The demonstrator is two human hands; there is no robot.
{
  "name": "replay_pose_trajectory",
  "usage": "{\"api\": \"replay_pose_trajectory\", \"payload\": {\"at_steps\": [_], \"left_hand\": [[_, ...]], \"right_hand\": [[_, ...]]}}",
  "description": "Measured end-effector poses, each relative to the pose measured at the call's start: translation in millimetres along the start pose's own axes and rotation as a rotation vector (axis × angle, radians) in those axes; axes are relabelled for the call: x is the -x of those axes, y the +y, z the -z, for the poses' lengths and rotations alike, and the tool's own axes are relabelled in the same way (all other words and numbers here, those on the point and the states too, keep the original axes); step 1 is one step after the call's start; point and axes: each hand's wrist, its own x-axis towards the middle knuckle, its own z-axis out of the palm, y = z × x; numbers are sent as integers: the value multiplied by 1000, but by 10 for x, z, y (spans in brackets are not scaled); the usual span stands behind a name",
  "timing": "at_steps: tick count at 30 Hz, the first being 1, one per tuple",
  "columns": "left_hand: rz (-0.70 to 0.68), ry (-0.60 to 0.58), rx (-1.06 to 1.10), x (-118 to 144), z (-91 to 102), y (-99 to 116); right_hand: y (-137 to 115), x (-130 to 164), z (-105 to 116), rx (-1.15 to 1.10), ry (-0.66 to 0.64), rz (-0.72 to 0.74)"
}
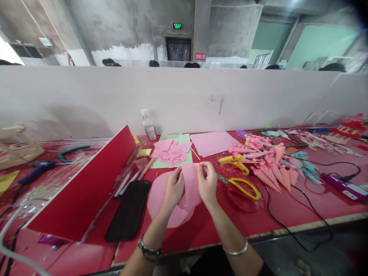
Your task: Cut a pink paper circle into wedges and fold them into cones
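1. The left hand (pixel 173 188) and the right hand (pixel 207 183) sit side by side over a pink paper sheet (pixel 179 199) that lies on the red table (pixel 287 214), near the front edge and about in the middle of the view.
2. Both hands pinch the far edge of the sheet: the left thumb and forefinger close on it at the left, the right thumb and forefinger close on it at the right, with a short stretch of paper between them. The other fingers curl loosely.
3. The sheet has a rounded near outline and appears lifted or curled at its far part, where the fingers hold it. The rest runs back toward the person under the palms, so it lies below and nearer than the fingertips.
4. Neither hand is clearly closer to the sheet; both grip it, the right slightly farther away across the table.
5. Just right of the right hand lie yellow-handled scissors (pixel 240 184), and beyond them a yellow glue gun (pixel 234 161) with its black cord trailing off to the right.
6. Farther right lies a cluster of pink paper cones (pixel 271 172).
7. Beyond the hands, a heap of pink paper scraps (pixel 171 152) rests on a green sheet (pixel 175 138).
8. To the left lie a black phone (pixel 128 210) and a tilted red board (pixel 86 188).
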Motion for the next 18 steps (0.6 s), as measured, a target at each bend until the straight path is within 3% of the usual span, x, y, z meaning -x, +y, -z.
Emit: {"api": "replay_pose_trajectory", "payload": {"at_steps": [3, 7, 9, 13, 15, 18], "left_hand": [[66, 17, -42, 26, -21, 12], [-32, -47, -143, 17, -24, 6], [-93, -68, -251, -7, 15, -4], [-224, -180, -384, -34, 124, -33], [-246, -218, -454, -24, 158, -58], [-215, -182, -538, 10, 195, -99]], "right_hand": [[32, -7, -6, 25, 27, 15], [35, -6, 24, 81, 22, 58], [3, -24, 91, 136, -69, 147], [-104, -78, 275, 244, -447, 287], [-138, -92, 336, 245, -564, 246], [-126, -82, 365, 202, -583, 132]]}}
